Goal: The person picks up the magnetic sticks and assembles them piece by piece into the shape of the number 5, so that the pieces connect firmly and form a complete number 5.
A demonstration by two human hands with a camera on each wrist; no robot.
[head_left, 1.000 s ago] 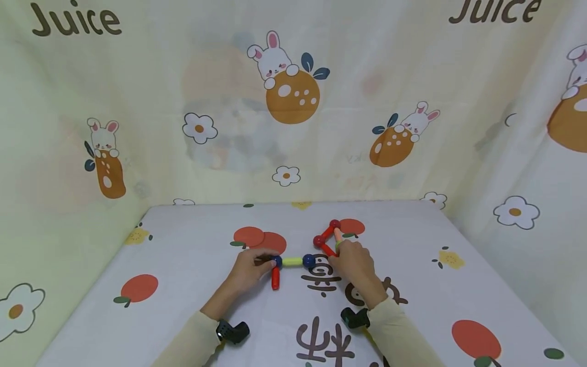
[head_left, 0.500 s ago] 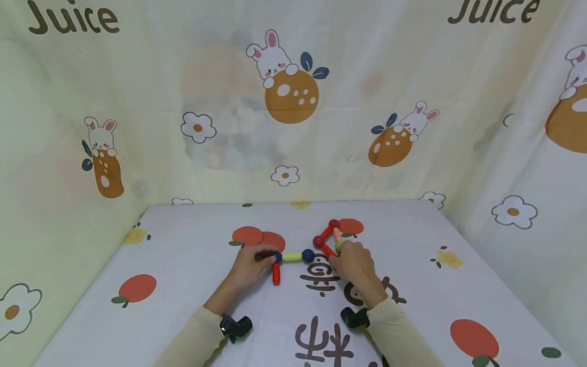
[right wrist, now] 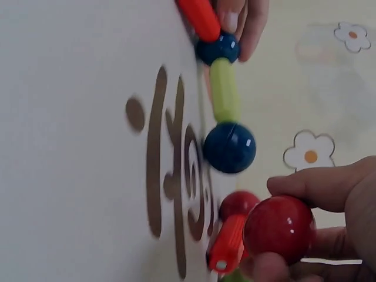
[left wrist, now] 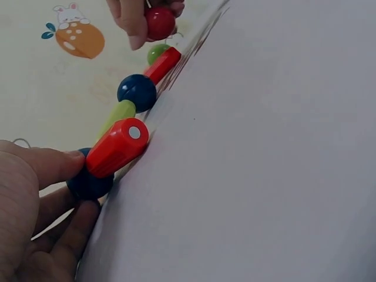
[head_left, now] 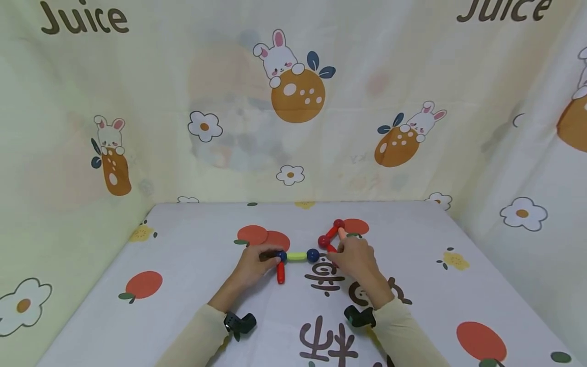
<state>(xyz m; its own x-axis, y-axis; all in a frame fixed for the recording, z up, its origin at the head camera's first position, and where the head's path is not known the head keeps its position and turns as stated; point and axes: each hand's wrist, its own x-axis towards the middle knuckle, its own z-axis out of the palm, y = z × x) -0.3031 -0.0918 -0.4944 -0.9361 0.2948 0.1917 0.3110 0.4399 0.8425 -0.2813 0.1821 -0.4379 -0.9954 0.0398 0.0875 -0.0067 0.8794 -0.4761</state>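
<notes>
My left hand [head_left: 253, 266] pinches a dark blue magnetic ball [left wrist: 88, 176] between thumb and fingers. From that ball a red rod [head_left: 281, 273] points toward me, with a pale disc on its end. A yellow-green rod [head_left: 297, 256] runs right to a second blue ball [head_left: 313, 255]. My right hand [head_left: 358, 259] holds a red ball [right wrist: 279, 229] in its fingertips, largely hidden in the head view. Just beyond it, two red balls [head_left: 324, 241] are joined by a red rod [head_left: 332, 232]. A pinkish rod [head_left: 342, 233] runs from the farther ball toward my right hand.
The white tablecloth [head_left: 174, 316] carries printed fruit and dark lettering. A patterned curtain [head_left: 238, 168] hangs behind the table and along both sides. In the left wrist view, a green ball-like piece [left wrist: 157, 54] shows near the right hand.
My left hand has moved the blue-ball piece slightly away from me. My right hand has shifted a little left and now covers the green part seen beside it before. The head view has swung slightly.
</notes>
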